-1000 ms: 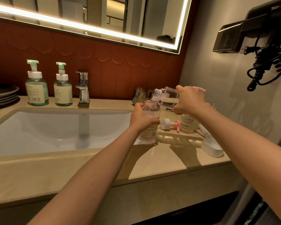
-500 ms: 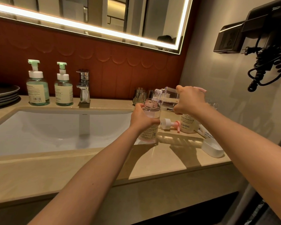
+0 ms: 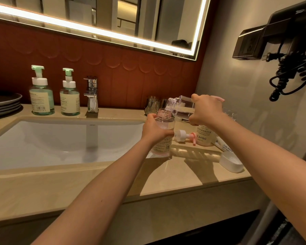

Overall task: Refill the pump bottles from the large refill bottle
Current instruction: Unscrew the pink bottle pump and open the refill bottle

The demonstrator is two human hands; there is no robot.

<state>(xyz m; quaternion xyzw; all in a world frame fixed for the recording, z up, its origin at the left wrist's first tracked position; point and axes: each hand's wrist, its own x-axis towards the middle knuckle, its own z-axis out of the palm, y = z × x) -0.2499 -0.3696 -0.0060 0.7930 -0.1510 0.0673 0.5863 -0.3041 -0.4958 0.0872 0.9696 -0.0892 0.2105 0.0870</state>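
- Left hand point(image 3: 155, 132) wrapped around the body of the open pink pump bottle point(image 3: 163, 137), steadying it upright on the counter point(image 3: 102, 181) at the right edge of the sink point(image 3: 60, 138)
- Right hand point(image 3: 208, 110) clenched around the clear refill bottle point(image 3: 179, 107), which is tipped nearly level; its threaded neck sits just over the pink bottle's open mouth
- Step in hand: pouring. A thin stream appears to pass from neck to mouth, though it is too faint to be certain
- Removed pump head point(image 3: 185, 136), white collar with pink spout, lying on its side just right of the pink bottle
- Second bottle point(image 3: 204, 137), pale and labelled, standing behind the pump head and partly hidden by the right wrist; whether it is capped cannot be told
- Two green pump bottles point(image 3: 41, 96) point(image 3: 70, 98), pumps fitted, left of the tap point(image 3: 91, 94), well apart from the work
- Next move, as a judgement: watch the level rise, right the refill bottle before the neck floods, then set it down and screw the pump head back on
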